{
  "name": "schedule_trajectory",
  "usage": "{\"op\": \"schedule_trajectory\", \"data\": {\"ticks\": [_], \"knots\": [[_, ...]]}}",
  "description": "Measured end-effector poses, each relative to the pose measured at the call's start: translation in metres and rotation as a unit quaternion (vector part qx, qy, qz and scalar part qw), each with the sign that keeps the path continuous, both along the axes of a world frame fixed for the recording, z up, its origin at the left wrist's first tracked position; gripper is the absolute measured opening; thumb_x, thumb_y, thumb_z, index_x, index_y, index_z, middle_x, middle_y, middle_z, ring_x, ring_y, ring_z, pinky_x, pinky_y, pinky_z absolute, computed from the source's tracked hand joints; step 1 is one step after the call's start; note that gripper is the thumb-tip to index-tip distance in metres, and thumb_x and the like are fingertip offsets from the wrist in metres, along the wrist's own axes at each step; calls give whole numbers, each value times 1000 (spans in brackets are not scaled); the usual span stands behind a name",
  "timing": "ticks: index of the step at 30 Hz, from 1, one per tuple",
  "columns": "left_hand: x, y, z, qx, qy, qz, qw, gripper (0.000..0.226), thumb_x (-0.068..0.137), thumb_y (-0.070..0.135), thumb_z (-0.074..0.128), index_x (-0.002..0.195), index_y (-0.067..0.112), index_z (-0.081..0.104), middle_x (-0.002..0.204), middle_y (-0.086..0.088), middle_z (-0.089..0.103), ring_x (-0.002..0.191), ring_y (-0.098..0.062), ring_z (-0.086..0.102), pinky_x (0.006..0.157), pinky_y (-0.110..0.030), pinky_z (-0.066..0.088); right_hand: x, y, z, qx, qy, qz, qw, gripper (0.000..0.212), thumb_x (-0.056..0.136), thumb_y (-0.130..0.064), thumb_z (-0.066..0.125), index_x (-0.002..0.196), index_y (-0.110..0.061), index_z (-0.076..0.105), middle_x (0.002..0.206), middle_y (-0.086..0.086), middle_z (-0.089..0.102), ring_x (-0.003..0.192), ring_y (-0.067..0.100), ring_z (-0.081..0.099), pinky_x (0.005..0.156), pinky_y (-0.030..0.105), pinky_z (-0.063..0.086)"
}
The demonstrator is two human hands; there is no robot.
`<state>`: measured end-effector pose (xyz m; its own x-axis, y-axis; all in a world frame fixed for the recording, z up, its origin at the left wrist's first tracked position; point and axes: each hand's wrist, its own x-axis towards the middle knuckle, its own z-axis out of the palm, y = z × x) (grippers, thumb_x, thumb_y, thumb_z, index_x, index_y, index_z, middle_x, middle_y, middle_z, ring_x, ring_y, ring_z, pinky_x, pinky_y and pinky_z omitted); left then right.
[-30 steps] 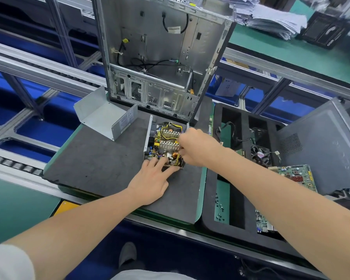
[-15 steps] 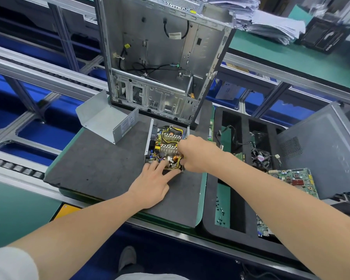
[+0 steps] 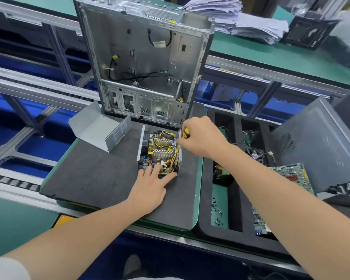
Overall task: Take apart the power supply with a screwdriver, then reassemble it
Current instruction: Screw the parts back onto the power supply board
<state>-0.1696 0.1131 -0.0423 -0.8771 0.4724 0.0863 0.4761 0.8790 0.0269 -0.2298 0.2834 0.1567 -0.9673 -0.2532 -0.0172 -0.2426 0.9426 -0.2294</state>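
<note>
Two hands: your left hand (image 3: 150,190) lies flat on the near end of the power supply (image 3: 162,147), your right hand (image 3: 202,138) grips a yellow-handled screwdriver (image 3: 185,133) at its right wall; circuitry exposed.

Open computer case (image 3: 141,63) upright on mat (image 3: 93,178); circuit board (image 3: 291,174), screws (image 3: 217,213) in foam tray (image 3: 205,209).

I can read no writing here for certain. The grey sticker (image 3: 119,132) on the side of the loose metal cover (image 3: 93,126) has print too small to read. The white tag (image 3: 159,44) on the black cable (image 3: 150,38) inside the computer case (image 3: 190,63) is blurred. The black box (image 3: 309,33) far right bears white marks I cannot make out.
</note>
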Motion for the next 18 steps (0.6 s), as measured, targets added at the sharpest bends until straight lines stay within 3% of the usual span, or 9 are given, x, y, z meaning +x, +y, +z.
{"op": "schedule_trajectory", "data": {"ticks": [2, 5, 8, 11, 13, 16, 18], "knots": [[3, 1, 1, -9, 3, 2, 1000, 65, 88, 30, 59, 150, 40, 42, 128, -11, 50, 102, -32, 49, 86, -47, 42, 0, 4, 2, -13, 15, -1, 1000, 23, 91, -29, 71, 88, -7, 70, 84, 11, 70, 81, 29, 66, 68, 40, 58], [7, 3, 8, -25, -11, 9, 1000, 66, 93, 30, 56, 154, 38, 35, 136, -12, 46, 110, -34, 49, 92, -47, 41, -3, 12, 4, -47, 46, -16, 998, 26, 90, -27, 73, 73, -14, 57, 72, 3, 60, 72, 24, 57, 55, 30, 42], [6, 4, 22, -12, -28, 2, 1000, 59, 95, 29, 52, 153, 31, 43, 136, -8, 47, 114, -29, 49, 97, -43, 42, -5, 21, 3, -104, 63, -27, 992, 36, 94, -34, 74, 71, -18, 51, 70, -1, 54, 70, 20, 51, 60, 31, 37], [-2, 0, 50, 69, -37, -30, 997, 38, 97, 20, 52, 133, 16, 63, 125, -5, 55, 107, -24, 56, 91, -35, 49, -7, 27, -3, -147, 79, -30, 986, 39, 98, -41, 68, 71, -22, 46, 71, -5, 51, 66, 13, 49, 58, 32, 34], [-10, -4, 71, 135, -12, -39, 990, 26, 94, 8, 58, 117, 10, 70, 114, -6, 62, 103, -27, 61, 89, -37, 51, -9, 29, -9, -154, 80, -32, 984, 38, 100, -43, 65, 73, -22, 47, 76, -4, 49, 71, 17, 49, 61, 34, 35], [-33, -10, 97, 182, 35, 0, 983, 24, 88, 1, 62, 108, 10, 74, 103, -6, 67, 99, -30, 62, 89, -42, 49, -15, 28, -14, -155, 55, -33, 986, 39, 103, -41, 59, 75, -20, 44, 80, -3, 44, 72, 18, 46, 60, 33, 32], [-57, -16, 109, 193, 47, 51, 979, 27, 91, 3, 59, 109, 15, 74, 105, -2, 69, 102, -25, 61, 94, -45, 48, -22, 25, -17, -174, 31, -38, 983, 31, 106, -35, 54, 82, -19, 46, 78, -3, 50, 69, 17, 50, 56, 30, 32]]}}
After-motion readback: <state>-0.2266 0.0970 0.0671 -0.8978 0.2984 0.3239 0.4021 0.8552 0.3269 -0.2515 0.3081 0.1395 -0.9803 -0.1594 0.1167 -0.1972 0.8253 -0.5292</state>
